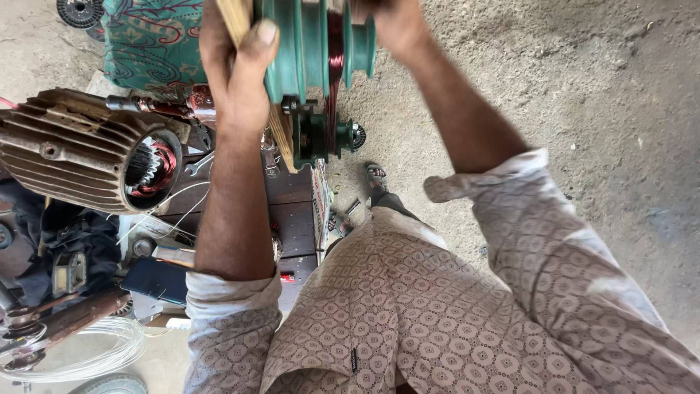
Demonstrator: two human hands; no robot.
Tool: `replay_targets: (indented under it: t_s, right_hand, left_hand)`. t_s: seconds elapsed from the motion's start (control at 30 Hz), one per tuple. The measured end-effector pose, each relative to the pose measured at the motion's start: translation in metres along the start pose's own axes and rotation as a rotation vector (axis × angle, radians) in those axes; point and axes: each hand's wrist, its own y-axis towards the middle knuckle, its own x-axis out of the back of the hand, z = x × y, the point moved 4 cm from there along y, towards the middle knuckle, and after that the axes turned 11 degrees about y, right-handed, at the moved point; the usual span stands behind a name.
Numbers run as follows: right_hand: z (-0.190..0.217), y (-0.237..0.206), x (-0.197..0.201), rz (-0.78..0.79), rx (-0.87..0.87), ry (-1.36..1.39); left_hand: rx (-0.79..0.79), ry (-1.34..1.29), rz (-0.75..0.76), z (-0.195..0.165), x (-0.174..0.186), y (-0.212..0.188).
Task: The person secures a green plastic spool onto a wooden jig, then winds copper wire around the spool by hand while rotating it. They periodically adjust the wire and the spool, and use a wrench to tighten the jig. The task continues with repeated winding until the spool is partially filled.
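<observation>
Now left hand (237, 73) grips wooden stick (281, 135) vs green winding former (310, 51); right hand (394, 22) opposite side, fingers cropped, can't tell.

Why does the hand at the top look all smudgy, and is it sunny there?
In the head view, the right hand is smeared by motion blur and cut by the top edge; the left hand on the green winding former looks sharper. Soft daylight brightens the concrete floor; the motor housing sits dimmer, without glare.
</observation>
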Motion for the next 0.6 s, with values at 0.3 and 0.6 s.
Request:
replay_targets:
  t_s: [0.3,0.6]
  right_hand:
    - [-0.082,-0.203,-0.135,0.242,-0.198,0.175]
    - [0.103,-0.191,-0.021,0.148,0.842,-0.348]
  left_hand:
    - [0.16,0.024,-0.035,0.039,0.006,0.011]
    - [0.169,0.097,-0.035,0.03,0.0,0.026]
